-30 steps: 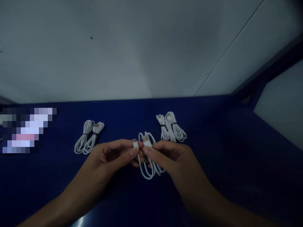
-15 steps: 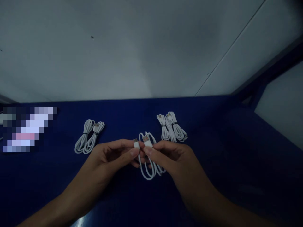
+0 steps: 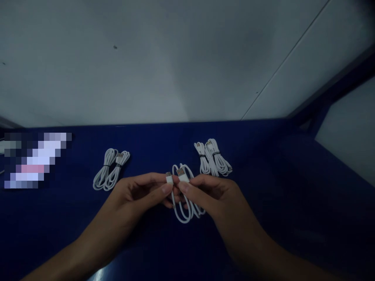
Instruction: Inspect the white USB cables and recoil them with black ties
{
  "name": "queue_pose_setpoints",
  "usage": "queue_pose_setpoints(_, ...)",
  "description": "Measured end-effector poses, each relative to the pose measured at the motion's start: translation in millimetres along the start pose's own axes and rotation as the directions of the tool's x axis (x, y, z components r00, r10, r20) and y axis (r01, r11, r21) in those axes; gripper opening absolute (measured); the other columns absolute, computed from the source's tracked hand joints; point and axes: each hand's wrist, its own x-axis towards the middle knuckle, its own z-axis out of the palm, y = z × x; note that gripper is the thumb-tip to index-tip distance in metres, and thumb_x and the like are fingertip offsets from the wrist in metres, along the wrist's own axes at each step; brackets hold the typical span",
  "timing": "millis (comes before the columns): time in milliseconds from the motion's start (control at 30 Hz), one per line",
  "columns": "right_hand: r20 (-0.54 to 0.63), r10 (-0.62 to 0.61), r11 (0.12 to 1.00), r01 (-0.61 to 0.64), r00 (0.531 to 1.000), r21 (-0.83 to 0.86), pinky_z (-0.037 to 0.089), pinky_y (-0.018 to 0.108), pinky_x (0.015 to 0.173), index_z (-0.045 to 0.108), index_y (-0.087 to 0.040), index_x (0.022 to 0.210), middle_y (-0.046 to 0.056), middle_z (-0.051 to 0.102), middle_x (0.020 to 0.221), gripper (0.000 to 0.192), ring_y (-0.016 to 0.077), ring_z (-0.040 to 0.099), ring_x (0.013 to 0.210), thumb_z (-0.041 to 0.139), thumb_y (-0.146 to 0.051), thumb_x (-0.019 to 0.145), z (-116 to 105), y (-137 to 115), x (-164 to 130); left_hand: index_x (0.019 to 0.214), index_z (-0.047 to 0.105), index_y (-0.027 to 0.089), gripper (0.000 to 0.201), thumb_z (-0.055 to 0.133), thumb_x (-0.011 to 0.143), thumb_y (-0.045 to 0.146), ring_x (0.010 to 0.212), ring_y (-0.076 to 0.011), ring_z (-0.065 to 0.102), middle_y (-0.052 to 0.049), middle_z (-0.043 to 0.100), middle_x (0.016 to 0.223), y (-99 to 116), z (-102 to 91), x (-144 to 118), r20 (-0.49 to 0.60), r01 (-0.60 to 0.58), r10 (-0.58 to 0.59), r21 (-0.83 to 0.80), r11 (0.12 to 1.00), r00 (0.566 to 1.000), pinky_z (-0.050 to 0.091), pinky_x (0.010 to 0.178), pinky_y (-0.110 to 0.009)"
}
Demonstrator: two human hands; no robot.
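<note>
Both my hands hold a white USB cable whose loops hang between and below my fingers. My left hand pinches the smaller plug between thumb and forefinger. The wider USB plug is pinched the same way in my right hand. The metal ends of the two plugs point away from me, side by side and slightly apart. Part of the coil is hidden behind my right fingers.
Tied white cables lie left of my hands on the blue tabletop. More tied cables lie beyond my right hand. A pixelated patch covers something at the far left. Behind the table rises a pale wall.
</note>
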Motion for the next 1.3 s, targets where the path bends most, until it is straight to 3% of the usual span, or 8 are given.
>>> queue_pose_setpoints(667, 0.003, -0.026, 0.999, 0.026, 1.000, 0.019, 0.062, 0.024, 0.084, 0.089, -0.030, 0.080, -0.002, 0.086, 0.085, 0.021, 0.0146, 0.081, 0.085, 0.084, -0.035, 0.100, 1.7, -1.2, 1.2, 0.125, 0.088, 0.032, 0.020, 0.074, 0.110, 0.034, 0.101, -0.0165, 0.077, -0.001, 0.087, 0.115, -3.7, -2.3, 2.6, 0.000, -0.001, 0.001, 0.016, 1.000, 1.000, 0.056, 0.092, -0.026)
queue_pose_setpoints(1300, -0.001, -0.014, 1.000, 0.014, 1.000, 0.018, 0.063, 0.027, 0.083, 0.089, -0.029, 0.080, 0.000, 0.086, 0.085, 0.022, 0.0164, 0.081, 0.085, 0.085, -0.039, 0.099, 2.1, -0.7, -0.6, 0.126, 0.088, 0.032, 0.022, 0.077, 0.107, 0.035, 0.100, -0.0172, 0.078, -0.002, 0.088, 0.112, -1.5, 0.2, 1.7, -0.010, 0.017, -0.018, -0.011, 1.000, 1.000, 0.057, 0.091, -0.026)
